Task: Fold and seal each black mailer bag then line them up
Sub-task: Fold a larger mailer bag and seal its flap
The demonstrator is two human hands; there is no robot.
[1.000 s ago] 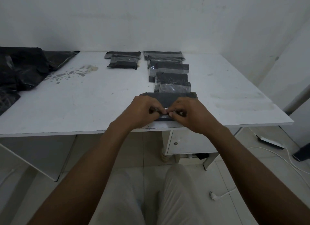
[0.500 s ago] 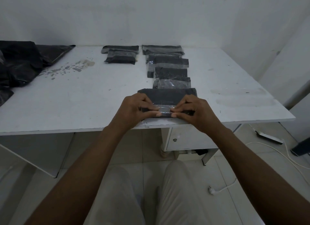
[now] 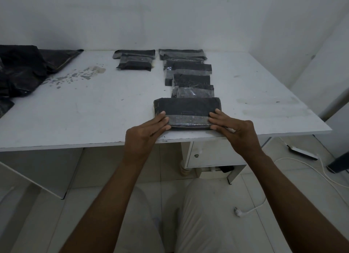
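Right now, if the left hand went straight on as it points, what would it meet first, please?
The left hand presses the near mailer bag; past that, probably the next sealed bag.

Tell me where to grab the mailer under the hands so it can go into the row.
Probably by its two short ends, coming in from left and right. The mailer lies flat and wide on the table. The left hand and right hand press flat on those ends, and the row crowds its far edge.
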